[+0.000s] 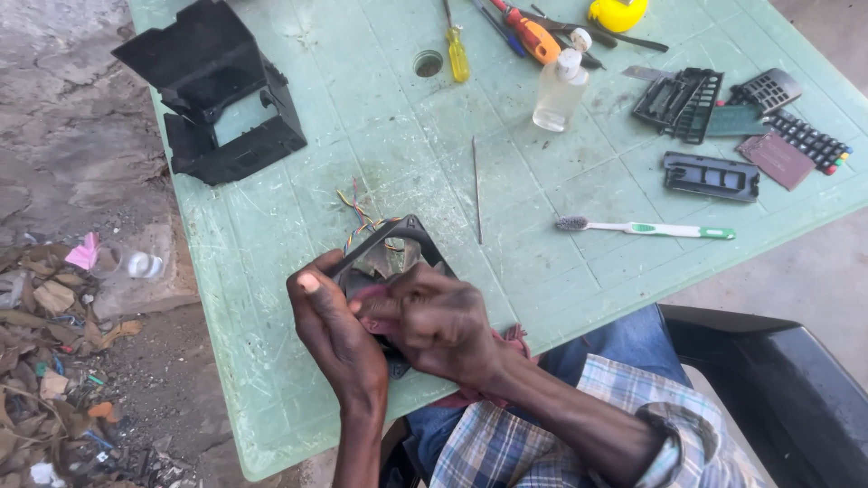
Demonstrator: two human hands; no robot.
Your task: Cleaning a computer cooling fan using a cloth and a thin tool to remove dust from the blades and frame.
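Observation:
A black square cooling fan [398, 246] with coloured wires [360, 217] rests at the near edge of a green plastic table [380, 136]. My left hand [330, 330] grips the fan's left side, thumb up along its frame. My right hand [438, 321] is closed over the fan's lower middle, pressing a reddish cloth [375, 303] against it. More of the red cloth [506, 348] hangs by my wrist. The fan's lower half is hidden by both hands.
On the table lie a black plastic housing [212, 90], a toothbrush [646, 229], a thin rod [476, 190], a clear bottle [559, 90], screwdrivers [457, 50], and remote-control parts [714, 176] at right. Debris [54, 361] covers the ground at left. A black chair [778, 389] is at right.

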